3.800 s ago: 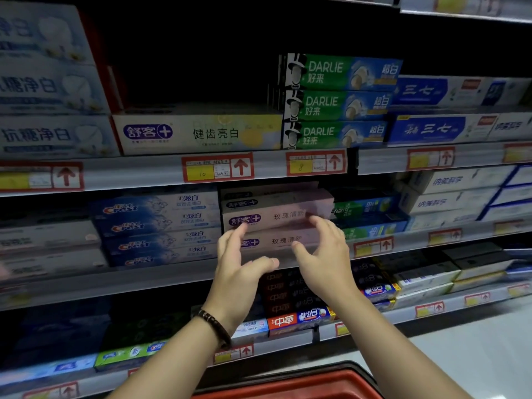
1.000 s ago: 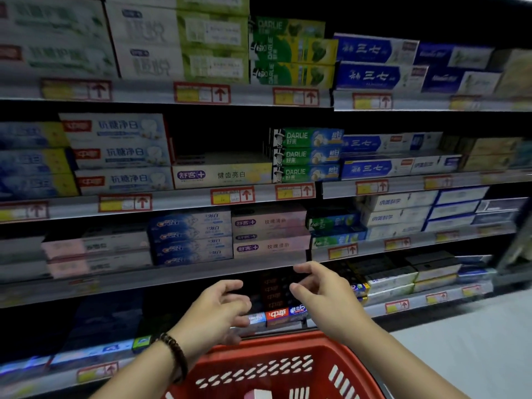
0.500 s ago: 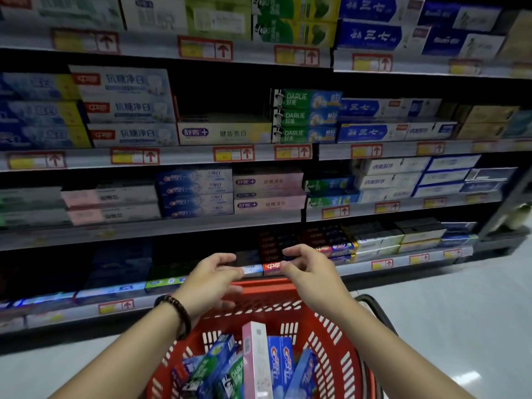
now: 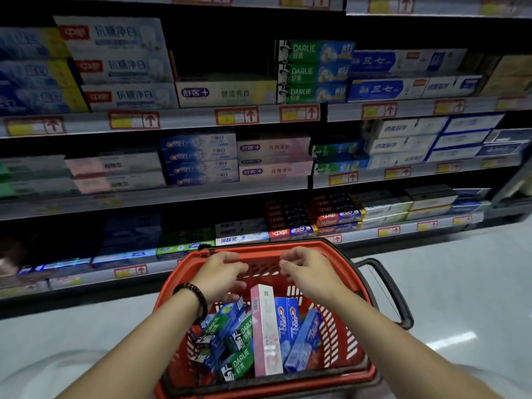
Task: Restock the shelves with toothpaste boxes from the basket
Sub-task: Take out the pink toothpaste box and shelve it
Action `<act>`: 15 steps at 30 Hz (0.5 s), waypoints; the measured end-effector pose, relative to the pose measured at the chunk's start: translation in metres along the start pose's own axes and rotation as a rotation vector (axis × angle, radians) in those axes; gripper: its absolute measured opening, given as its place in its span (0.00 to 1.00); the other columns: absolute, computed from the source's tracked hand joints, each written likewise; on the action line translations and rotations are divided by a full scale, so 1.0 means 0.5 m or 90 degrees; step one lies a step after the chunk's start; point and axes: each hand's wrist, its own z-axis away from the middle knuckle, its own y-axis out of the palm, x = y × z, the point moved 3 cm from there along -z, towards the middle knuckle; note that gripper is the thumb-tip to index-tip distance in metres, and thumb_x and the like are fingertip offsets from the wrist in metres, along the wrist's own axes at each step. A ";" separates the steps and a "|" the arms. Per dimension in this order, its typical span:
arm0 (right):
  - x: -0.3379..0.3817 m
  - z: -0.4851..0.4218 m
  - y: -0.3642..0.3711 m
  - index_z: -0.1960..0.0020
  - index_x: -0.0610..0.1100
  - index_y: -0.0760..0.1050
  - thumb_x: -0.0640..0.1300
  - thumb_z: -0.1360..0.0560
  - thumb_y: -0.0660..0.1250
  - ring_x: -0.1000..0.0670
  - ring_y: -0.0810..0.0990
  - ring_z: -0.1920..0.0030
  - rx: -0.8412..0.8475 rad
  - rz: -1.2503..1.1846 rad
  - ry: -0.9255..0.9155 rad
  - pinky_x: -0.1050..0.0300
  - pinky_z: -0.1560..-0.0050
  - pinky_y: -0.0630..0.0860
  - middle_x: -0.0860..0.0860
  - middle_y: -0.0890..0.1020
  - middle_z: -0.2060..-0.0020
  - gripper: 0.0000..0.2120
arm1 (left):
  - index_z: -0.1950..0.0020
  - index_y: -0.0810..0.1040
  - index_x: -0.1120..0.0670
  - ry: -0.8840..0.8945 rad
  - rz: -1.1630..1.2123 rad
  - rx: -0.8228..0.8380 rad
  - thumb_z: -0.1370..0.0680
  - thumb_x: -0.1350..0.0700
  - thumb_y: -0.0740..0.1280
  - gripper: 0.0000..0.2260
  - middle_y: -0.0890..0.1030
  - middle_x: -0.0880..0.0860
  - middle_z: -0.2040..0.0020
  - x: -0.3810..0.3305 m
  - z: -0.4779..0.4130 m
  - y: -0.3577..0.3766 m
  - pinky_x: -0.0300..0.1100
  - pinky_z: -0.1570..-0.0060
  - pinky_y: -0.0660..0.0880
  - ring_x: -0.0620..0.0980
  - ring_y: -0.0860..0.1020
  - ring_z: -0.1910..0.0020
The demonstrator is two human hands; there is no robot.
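Hovering L hand (image 4: pixel 221 276), R hand (image 4: pixel 312 273): fingers (image 4: pixel 292 260) loosely curled, empty. Pink toothpaste box (image 4: pixel 265 332) below fingers: prob light, stiff; pinch long sides.

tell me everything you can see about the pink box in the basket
The pink box is a long, slim, cardboard-looking carton, pale pink with a white side panel and a square code near its top. It stands on end in the red basket, between green Darlie boxes on its left and a blue Crest box on its right. The left hand and right hand hover above, apparently not touching it.
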 end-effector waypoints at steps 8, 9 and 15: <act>-0.015 -0.015 0.027 0.48 0.52 0.82 0.52 0.20 0.71 0.51 0.87 0.55 0.033 0.031 0.032 0.48 0.46 0.85 0.52 0.88 0.57 0.05 | 0.32 0.73 0.51 -0.039 -0.016 0.018 0.18 0.56 0.69 0.15 0.80 0.54 0.40 0.022 -0.010 0.021 0.49 0.55 0.83 0.57 0.84 0.45; -0.019 -0.015 0.031 0.48 0.52 0.82 0.53 0.20 0.71 0.51 0.87 0.55 0.034 0.019 0.041 0.47 0.46 0.85 0.52 0.88 0.56 0.05 | 0.32 0.73 0.51 -0.046 0.001 0.018 0.17 0.56 0.68 0.14 0.81 0.54 0.40 0.026 -0.012 0.025 0.49 0.55 0.83 0.57 0.85 0.46; -0.059 -0.016 0.063 0.51 0.50 0.83 0.51 0.20 0.72 0.47 0.88 0.54 0.040 -0.007 0.093 0.48 0.51 0.86 0.51 0.88 0.57 0.06 | 0.33 0.73 0.52 -0.096 0.020 0.024 0.17 0.56 0.68 0.13 0.81 0.54 0.43 0.075 -0.024 0.056 0.48 0.56 0.81 0.55 0.83 0.51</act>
